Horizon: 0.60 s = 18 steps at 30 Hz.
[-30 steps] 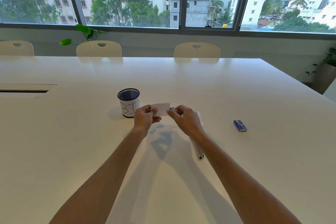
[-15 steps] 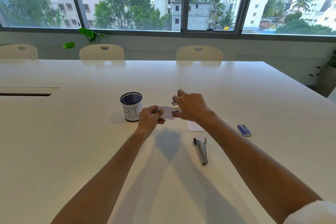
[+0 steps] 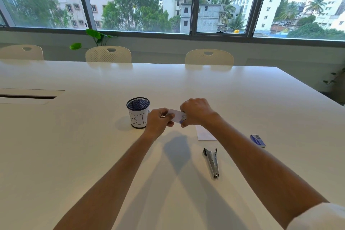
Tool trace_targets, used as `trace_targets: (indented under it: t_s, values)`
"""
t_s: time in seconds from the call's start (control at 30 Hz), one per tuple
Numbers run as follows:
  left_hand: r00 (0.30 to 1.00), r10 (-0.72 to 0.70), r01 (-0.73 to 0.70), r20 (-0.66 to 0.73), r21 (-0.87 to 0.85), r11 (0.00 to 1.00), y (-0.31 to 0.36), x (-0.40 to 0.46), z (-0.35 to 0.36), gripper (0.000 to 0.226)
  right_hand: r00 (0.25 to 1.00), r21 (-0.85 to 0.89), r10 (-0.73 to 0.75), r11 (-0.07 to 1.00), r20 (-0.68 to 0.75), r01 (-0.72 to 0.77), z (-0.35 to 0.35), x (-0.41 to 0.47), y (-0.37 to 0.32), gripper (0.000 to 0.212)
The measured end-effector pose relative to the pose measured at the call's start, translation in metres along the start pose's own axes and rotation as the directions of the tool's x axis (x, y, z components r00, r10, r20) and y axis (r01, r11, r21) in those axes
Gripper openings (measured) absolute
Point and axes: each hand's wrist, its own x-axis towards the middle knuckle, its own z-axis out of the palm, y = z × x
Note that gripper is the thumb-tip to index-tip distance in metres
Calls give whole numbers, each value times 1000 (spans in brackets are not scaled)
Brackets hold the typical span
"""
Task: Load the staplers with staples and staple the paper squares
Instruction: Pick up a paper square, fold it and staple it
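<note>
Mid-staple: left hand (image 3: 158,121) pinches paper square (image 3: 176,115) above table (image 3: 74,155), right hand (image 3: 196,112) squeezes small stapler (image 3: 183,118) on its edge; silver stapler (image 3: 211,162) and more paper (image 3: 203,133) lie unused.

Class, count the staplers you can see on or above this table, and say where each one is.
2. One small stapler is gripped in the right hand, closed over the paper square held by the left hand. A silver stapler lies on the table nearer the camera.

Head view, forward-down over table (image 3: 74,155)
</note>
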Motion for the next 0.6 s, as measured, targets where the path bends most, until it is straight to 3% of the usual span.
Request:
trace_targets:
  t_s: [0.47,0.6]
  values:
    - [998,-18,18,65,3,1000,-5,15,5,2,992,9,-44,999,115,44,-7,21,0,43]
    - [997,-18,17,77,22,1000,-8,17,6,11,991,-11,-71,997,114,72,-4,26,-5,43]
